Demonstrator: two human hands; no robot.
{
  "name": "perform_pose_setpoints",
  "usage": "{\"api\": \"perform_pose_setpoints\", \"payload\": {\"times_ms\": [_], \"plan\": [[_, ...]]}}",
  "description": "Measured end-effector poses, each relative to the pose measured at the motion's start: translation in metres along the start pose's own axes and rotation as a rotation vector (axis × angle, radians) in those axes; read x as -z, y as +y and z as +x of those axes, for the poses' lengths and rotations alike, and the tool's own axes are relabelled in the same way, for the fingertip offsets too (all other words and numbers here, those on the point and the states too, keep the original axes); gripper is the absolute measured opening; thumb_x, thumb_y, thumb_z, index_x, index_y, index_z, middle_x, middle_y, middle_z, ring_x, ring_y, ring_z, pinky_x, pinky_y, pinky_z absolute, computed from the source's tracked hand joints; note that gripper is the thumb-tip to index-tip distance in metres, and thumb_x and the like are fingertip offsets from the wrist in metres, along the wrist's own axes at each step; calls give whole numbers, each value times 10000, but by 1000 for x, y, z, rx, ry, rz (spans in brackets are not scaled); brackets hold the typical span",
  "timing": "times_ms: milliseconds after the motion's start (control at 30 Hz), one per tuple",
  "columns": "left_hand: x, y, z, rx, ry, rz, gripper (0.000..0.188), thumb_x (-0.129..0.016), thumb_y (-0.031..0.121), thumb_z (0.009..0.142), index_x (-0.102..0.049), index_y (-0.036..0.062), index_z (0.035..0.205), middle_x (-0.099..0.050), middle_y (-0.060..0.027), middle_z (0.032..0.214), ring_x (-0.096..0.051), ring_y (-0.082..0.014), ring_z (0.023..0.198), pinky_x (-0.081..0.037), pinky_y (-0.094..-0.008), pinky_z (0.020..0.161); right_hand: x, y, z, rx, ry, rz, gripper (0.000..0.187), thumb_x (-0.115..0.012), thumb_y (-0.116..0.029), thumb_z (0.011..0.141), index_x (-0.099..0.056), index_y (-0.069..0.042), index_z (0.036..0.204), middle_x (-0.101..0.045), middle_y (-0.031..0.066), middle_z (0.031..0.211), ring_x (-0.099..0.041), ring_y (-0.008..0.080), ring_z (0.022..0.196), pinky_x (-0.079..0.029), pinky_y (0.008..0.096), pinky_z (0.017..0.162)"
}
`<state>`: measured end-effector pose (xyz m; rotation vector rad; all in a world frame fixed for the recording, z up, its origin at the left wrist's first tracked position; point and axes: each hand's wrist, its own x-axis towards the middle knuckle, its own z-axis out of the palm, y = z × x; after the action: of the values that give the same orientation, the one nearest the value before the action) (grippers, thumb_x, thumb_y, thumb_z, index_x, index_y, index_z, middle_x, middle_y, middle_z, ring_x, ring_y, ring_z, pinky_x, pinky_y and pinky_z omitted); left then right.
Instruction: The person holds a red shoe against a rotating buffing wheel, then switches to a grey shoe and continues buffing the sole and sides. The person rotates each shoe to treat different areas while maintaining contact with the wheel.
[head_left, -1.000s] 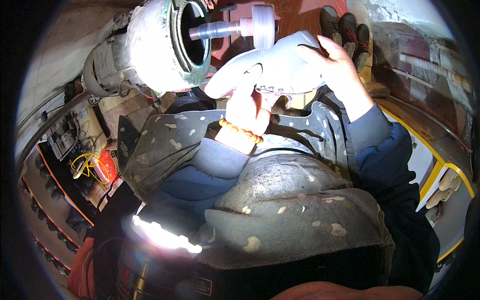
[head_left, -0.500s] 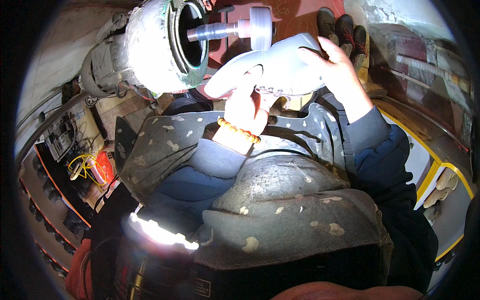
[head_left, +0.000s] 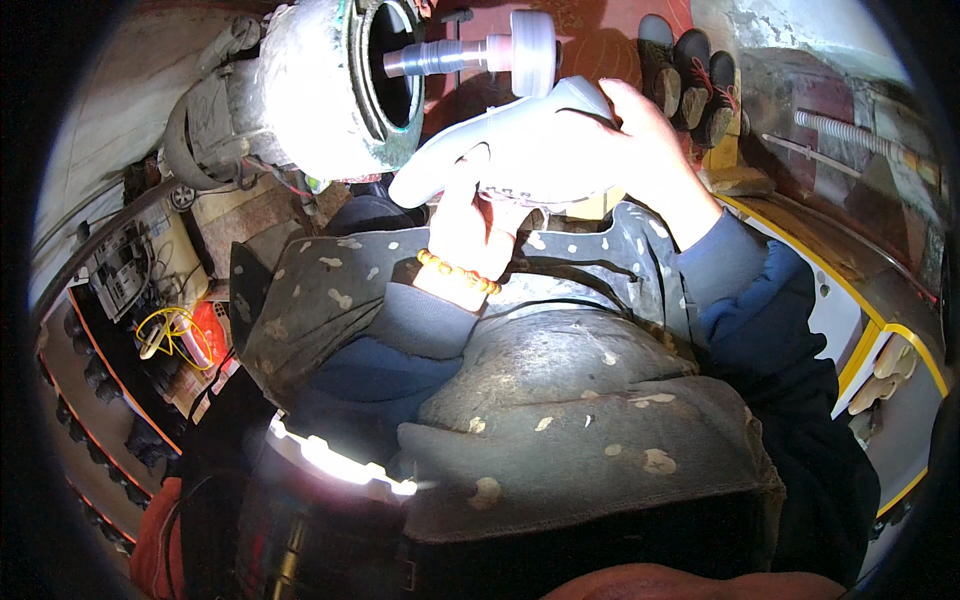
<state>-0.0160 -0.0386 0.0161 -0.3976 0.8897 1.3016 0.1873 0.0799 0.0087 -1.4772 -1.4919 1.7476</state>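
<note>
pale shoe-shaped piece: (head_left: 540, 150) held in both hands below the wheel, lying nearly level, its narrower end toward the left and a little lower; a row of small dark holes runs along its lower edge.
left hand: (head_left: 468, 232) pinches the piece from below near its left part, the thumb up against the near face and the fingers folded underneath, partly hidden.
right hand: (head_left: 655, 150) clasps the right end, the thumb laid along the near face, some fingers out of sight behind it.
wheel: (head_left: 534, 53) pale, its surface blurred, on the end of a shaft (head_left: 435, 58); its lower rim meets the top edge of the piece in this view, though whether they truly touch i cannot tell.
machine housing: (head_left: 310, 90) whitish, round and worn, with a dark opening from which the shaft juts to the right.
wrist and clothes: an orange beaded bracelet (head_left: 458, 272) circles the left wrist; dark blue sleeves and a dark apron (head_left: 570, 430) with pale spots cover the person.
upper right: dark footwear (head_left: 692, 65) stands in a row, some of it red-laced, with a ribbed hose (head_left: 850, 130) farther right.
left side: a yellow cord (head_left: 165, 335) lies looped near a red object (head_left: 211, 330).
lower left: a bright lamp (head_left: 340, 465) glares close to the apron.
</note>
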Motion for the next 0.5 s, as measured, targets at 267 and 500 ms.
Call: {"api": "perform_pose_setpoints", "payload": {"times_ms": [267, 500], "plan": [[-16, -3, 7, 17, 7, 34, 517, -760, 227, 1031, -586, 39, 1480, -683, -155, 1427, -680, -308, 1302, -631, -499, 1056, 5, 0, -3, -17, 54, 54, 449, -771, -140, 1032, -600, 39, 1407, -728, 89, 1215, -691, 137, 1088, -591, 301, 935], [-28, -7, 11, -56, -58, 61, 525, -802, 210, 1003, -604, 27, 1453, -713, -144, 1380, -702, -299, 1266, -637, -488, 1035, 15, -12, -6, -52, 58, 108, 457, -750, -149, 1054, -597, 21, 1450, -734, 79, 1203, -707, 129, 1044, -598, 279, 904]]}}
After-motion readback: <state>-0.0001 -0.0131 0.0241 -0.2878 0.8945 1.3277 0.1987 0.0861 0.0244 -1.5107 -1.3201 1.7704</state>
